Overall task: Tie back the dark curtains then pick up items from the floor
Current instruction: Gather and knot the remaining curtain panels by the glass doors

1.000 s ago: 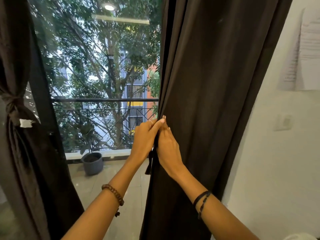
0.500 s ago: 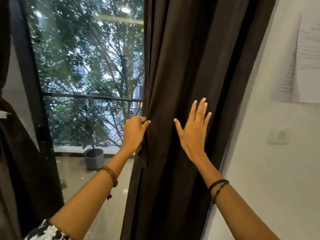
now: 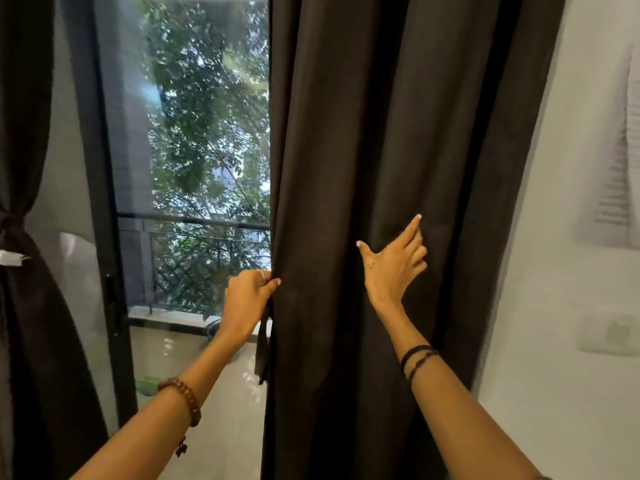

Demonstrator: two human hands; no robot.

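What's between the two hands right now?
Only folds of the right dark curtain, in the head view. The left hand grips its window-side edge; the right hand reaches over the cloth with fingers spread.

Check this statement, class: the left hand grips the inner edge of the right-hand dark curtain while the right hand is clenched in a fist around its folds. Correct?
Not quite. The head view shows the right hand open, fingers spread against the right-hand dark curtain. The left hand does grip its inner edge.

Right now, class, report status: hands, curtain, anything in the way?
Left hand grips right curtain edge. Right hand open against folds. Left curtain already tied. Nothing blocking.
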